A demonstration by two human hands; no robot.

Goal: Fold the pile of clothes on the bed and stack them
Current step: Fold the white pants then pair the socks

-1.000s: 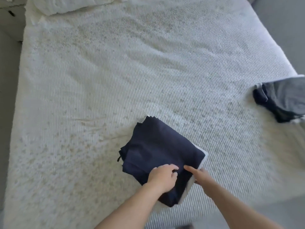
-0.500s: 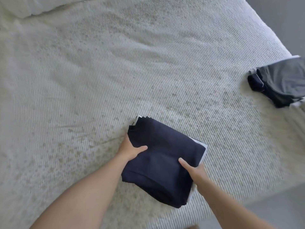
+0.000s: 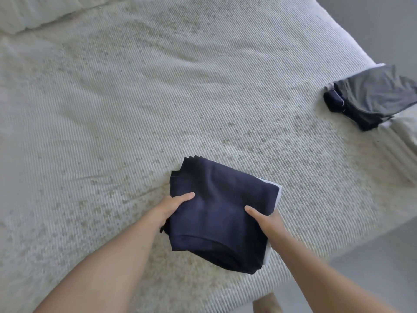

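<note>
A folded stack of clothes (image 3: 222,204), dark navy on top with a white layer showing at its right edge, lies on the bed near the front edge. My left hand (image 3: 169,207) grips its left side, thumb on top and fingers underneath. On the right side, my right hand (image 3: 267,222) holds the stack the same way. A second folded stack (image 3: 372,96), grey on top of navy and white pieces, sits at the bed's right edge.
The bed (image 3: 158,98) is covered with a ribbed cream spread. A white pillow (image 3: 33,12) lies at the far left corner. Grey floor (image 3: 383,267) shows past the right and near edges, and a foot (image 3: 266,304) is at the bottom.
My left hand moved from the top of the navy stack to its left side and took hold there. The right hand slid under the right edge. The camera shifted slightly.
</note>
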